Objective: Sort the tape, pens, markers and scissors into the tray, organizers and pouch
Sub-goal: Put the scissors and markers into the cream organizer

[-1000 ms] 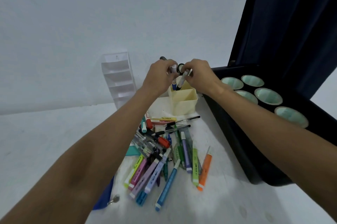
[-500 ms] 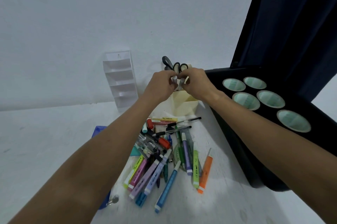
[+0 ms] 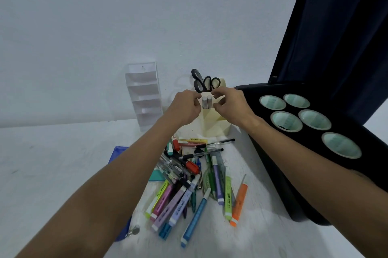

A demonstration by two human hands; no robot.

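A cream desk organizer (image 3: pixel 216 126) stands at the back of the table. Black-handled scissors (image 3: pixel 202 83) stick up from its rear compartment. Two white-capped markers (image 3: pixel 206 100) stand upright in a front compartment. My left hand (image 3: pixel 184 108) and my right hand (image 3: pixel 232 104) hover on either side of those markers, fingers loosely curled, with nothing in them. A pile of pens, markers and highlighters (image 3: pixel 189 175) lies on the table below my arms. Several rolls of tape (image 3: pixel 286 121) sit in the black tray (image 3: pixel 270 159) on the right.
A clear tiered organizer (image 3: pixel 144 96) leans against the white wall at the back left. A blue pouch (image 3: pixel 119 153) lies partly under my left forearm. A dark curtain (image 3: pixel 336 26) hangs behind the tray. An orange highlighter (image 3: pixel 239 203) lies at the pile's right edge.
Both hands lowered the markers they held into the cream organizer and let go. The markers now stand in it, and the scissors behind them have come into view.
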